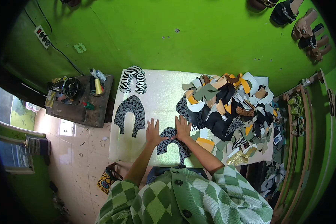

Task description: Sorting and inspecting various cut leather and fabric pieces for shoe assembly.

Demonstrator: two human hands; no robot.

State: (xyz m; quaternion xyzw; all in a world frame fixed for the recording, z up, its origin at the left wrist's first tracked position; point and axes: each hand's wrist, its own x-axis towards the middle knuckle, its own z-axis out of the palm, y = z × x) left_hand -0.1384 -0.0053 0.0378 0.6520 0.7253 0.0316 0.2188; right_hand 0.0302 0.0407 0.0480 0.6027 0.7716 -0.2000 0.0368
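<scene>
On table [164,97], both hands flat: L hand [152,130] & R hand [183,127] on patterned cutout [171,143].

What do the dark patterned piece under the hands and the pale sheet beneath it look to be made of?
The patterned piece, pressed by the left hand and right hand, lies flat and thin with clean cut edges: probably printed fabric or faux leather, matte. The pale sheet sparkles finely, so likely a glitter-coated or shiny synthetic material; which exactly is unclear.

Arch-shaped dark patterned cut piece [170,143] lies on the pale glittery table sheet [162,93]; heap of mixed cut pieces [227,108] lies right of it, sewing machine table [78,100] to the left.
</scene>
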